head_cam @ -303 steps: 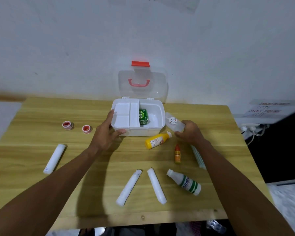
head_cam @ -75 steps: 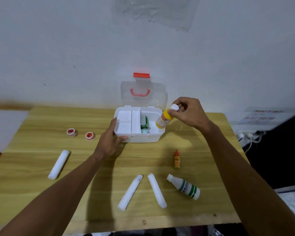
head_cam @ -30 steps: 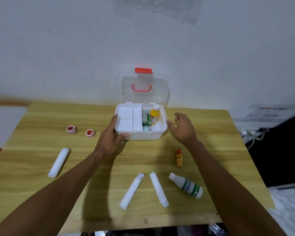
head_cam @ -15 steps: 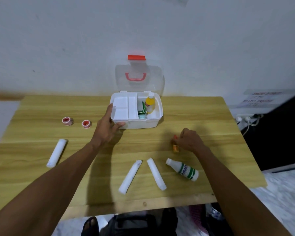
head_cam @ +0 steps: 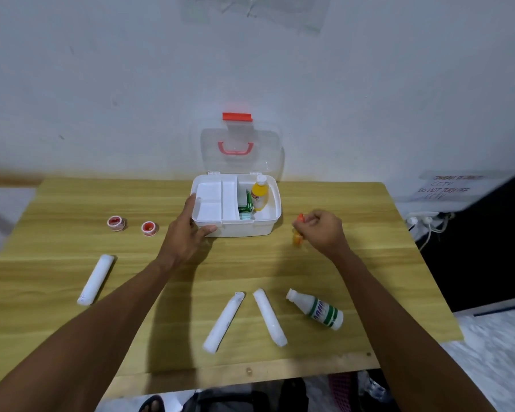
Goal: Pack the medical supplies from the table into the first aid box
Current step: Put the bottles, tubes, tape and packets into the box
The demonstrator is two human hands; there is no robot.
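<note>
- One small orange bottle (head_cam: 297, 237) with a red cap is pinched in the fingers (head_cam: 305, 223) of the right hand (head_cam: 321, 230), just right of the first aid box (head_cam: 244, 227) and above the tabletop (head_cam: 57, 203).
- The box is steadied by the left hand (head_cam: 188, 230), with fingers spread on its front left corner.
- The bottle is best kept upright and set down in the open right part, beside the yellow bottle (head_cam: 259, 193).
- It should be lowered slowly, so the yellow bottle is not knocked over.
- The box should be held firm until the bottle is let go.
</note>
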